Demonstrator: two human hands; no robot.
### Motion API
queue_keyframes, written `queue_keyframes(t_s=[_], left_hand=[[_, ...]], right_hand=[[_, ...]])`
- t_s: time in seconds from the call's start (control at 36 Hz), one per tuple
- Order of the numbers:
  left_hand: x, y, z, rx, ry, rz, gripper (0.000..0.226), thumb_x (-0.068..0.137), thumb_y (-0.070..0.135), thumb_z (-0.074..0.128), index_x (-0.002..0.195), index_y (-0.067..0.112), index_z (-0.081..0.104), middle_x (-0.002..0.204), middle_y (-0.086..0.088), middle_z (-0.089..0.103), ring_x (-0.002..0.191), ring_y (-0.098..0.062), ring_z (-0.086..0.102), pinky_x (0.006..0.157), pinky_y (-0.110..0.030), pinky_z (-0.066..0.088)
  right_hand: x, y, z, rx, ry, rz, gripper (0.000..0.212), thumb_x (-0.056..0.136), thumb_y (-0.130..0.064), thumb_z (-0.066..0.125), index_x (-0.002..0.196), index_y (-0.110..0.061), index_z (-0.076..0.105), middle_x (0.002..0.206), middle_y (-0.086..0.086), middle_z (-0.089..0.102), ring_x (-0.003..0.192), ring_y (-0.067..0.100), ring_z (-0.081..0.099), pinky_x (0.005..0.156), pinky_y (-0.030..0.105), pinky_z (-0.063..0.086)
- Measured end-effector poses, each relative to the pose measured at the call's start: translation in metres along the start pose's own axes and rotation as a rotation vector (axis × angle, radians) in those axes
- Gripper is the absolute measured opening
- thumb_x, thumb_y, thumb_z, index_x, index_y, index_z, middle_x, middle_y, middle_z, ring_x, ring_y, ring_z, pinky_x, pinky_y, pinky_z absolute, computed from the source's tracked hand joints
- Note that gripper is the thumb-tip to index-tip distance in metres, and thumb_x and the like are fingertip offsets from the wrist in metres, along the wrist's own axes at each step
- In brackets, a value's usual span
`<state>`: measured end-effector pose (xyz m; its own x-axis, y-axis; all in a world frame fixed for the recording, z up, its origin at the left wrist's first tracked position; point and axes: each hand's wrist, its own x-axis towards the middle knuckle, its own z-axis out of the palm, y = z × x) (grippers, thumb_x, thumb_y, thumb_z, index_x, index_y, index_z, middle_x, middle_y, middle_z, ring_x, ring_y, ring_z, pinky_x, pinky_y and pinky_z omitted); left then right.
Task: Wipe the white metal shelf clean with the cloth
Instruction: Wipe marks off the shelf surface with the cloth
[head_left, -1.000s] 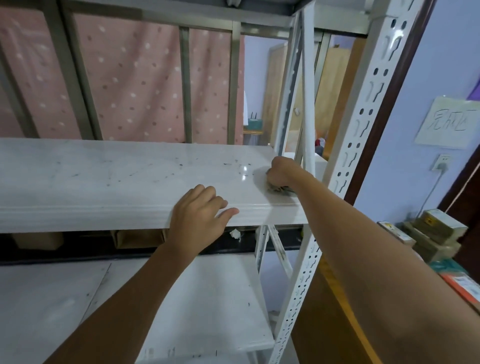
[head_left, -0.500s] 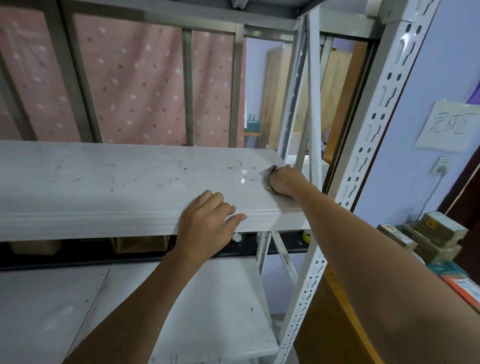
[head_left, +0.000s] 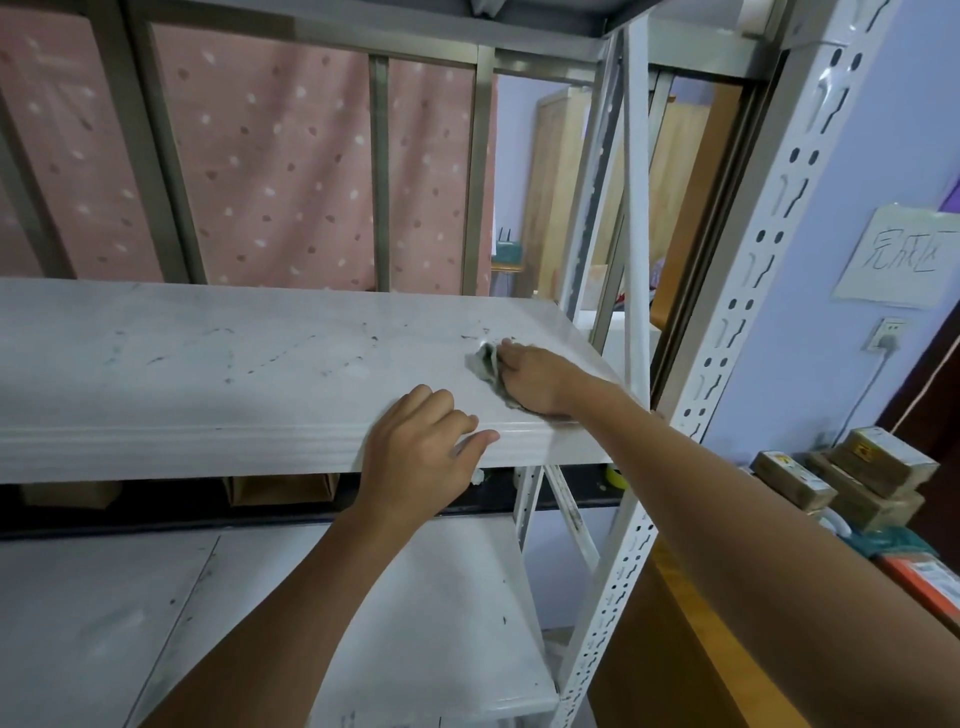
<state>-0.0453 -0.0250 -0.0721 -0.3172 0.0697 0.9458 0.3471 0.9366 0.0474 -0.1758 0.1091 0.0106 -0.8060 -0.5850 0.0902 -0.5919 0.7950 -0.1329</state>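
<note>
The white metal shelf (head_left: 218, 374) runs across the middle of the view, its top marked with dark specks and scuffs. My right hand (head_left: 537, 379) presses a crumpled grey cloth (head_left: 485, 366) flat on the shelf near its right end; most of the cloth is hidden under the palm. My left hand (head_left: 421, 452) grips the shelf's front edge just left of the right hand, fingers on top and thumb along the lip.
A lower white shelf (head_left: 363, 623) lies beneath. A perforated white upright (head_left: 727, 332) stands at the right corner, with diagonal braces behind. Cardboard boxes (head_left: 862, 478) are stacked on a wooden surface at right. A pink dotted curtain (head_left: 270, 171) hangs behind.
My right hand has slid the cloth leftward and slightly back along the shelf top, away from the right corner. My left hand has stayed on the front edge.
</note>
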Motion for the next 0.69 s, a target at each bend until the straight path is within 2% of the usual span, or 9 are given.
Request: queue_keyframes(t_s=[0.11,0.22,0.25,0.36,0.42,0.47,0.53,0.58,0.69], left_hand=[[0.000,-0.001,0.000,0.009,-0.001,0.008,0.025,0.086,0.028,0.081,0.073,0.009,0.072,0.067,-0.002,0.058,0.063,-0.023,0.049,0.056,-0.035,0.048],[0.000,0.001,0.000,0.006,0.008,0.017,0.026,0.087,0.029,0.080,0.072,0.009,0.072,0.066,-0.002,0.057,0.063,-0.023,0.047,0.057,-0.034,0.047],[0.000,0.001,0.000,0.004,0.011,0.021,0.026,0.087,0.028,0.080,0.072,0.009,0.072,0.066,-0.002,0.057,0.063,-0.023,0.047,0.057,-0.033,0.047],[0.001,-0.001,0.000,0.007,0.008,0.023,0.026,0.087,0.029,0.080,0.072,0.009,0.072,0.065,-0.001,0.057,0.062,-0.023,0.048,0.055,-0.035,0.047],[0.002,-0.002,-0.001,0.007,-0.002,0.021,0.027,0.086,0.031,0.080,0.072,0.009,0.072,0.066,-0.001,0.057,0.063,-0.023,0.049,0.056,-0.034,0.047],[0.002,-0.003,-0.001,0.002,-0.010,0.017,0.026,0.085,0.031,0.081,0.072,0.010,0.073,0.066,0.000,0.057,0.063,-0.023,0.049,0.056,-0.032,0.046],[0.002,-0.004,-0.001,-0.002,-0.009,0.011,0.025,0.083,0.031,0.082,0.071,0.010,0.074,0.065,0.001,0.057,0.064,-0.021,0.047,0.057,-0.028,0.044],[0.003,-0.003,-0.001,-0.003,-0.009,0.006,0.025,0.082,0.031,0.083,0.070,0.011,0.074,0.064,0.001,0.057,0.064,-0.020,0.046,0.058,-0.026,0.042],[0.006,-0.002,-0.002,-0.009,-0.019,-0.005,0.024,0.080,0.030,0.084,0.068,0.011,0.074,0.064,0.002,0.058,0.063,-0.019,0.047,0.057,-0.025,0.041]], right_hand=[[-0.014,-0.001,0.005,0.053,-0.071,-0.095,0.049,0.106,-0.025,0.023,0.144,0.003,0.034,0.145,0.026,0.040,0.131,0.038,0.044,0.111,0.045,0.032],[-0.037,-0.008,0.003,0.057,-0.065,-0.181,0.051,0.107,-0.030,0.025,0.154,-0.014,0.024,0.161,0.007,0.023,0.147,0.024,0.024,0.121,0.032,0.013],[-0.042,-0.010,0.004,0.053,-0.060,-0.178,0.051,0.106,-0.031,0.025,0.155,-0.016,0.024,0.162,0.006,0.021,0.148,0.022,0.022,0.121,0.031,0.013],[-0.054,-0.013,0.002,0.036,-0.014,-0.096,0.046,0.105,-0.026,0.028,0.145,-0.007,0.039,0.155,0.015,0.034,0.138,0.030,0.038,0.112,0.036,0.030],[-0.059,-0.009,-0.002,-0.002,-0.025,-0.020,0.042,0.104,-0.022,0.033,0.138,-0.001,0.046,0.150,0.020,0.038,0.138,0.033,0.036,0.112,0.039,0.030],[-0.060,0.004,-0.004,-0.056,-0.069,0.033,0.037,0.101,-0.024,0.044,0.123,0.003,0.059,0.141,0.025,0.044,0.136,0.038,0.037,0.112,0.045,0.035],[-0.060,0.018,-0.008,-0.117,-0.116,0.074,0.031,0.099,-0.024,0.048,0.104,0.002,0.064,0.129,0.023,0.051,0.127,0.037,0.046,0.105,0.044,0.042],[-0.059,0.029,-0.013,-0.123,-0.068,0.101,0.032,0.103,-0.022,0.038,0.105,0.000,0.061,0.126,0.022,0.054,0.119,0.033,0.053,0.100,0.043,0.045],[-0.043,0.040,-0.016,-0.168,-0.048,0.146,0.043,0.106,-0.026,0.028,0.113,0.005,0.058,0.125,0.022,0.056,0.120,0.034,0.049,0.100,0.042,0.045]])
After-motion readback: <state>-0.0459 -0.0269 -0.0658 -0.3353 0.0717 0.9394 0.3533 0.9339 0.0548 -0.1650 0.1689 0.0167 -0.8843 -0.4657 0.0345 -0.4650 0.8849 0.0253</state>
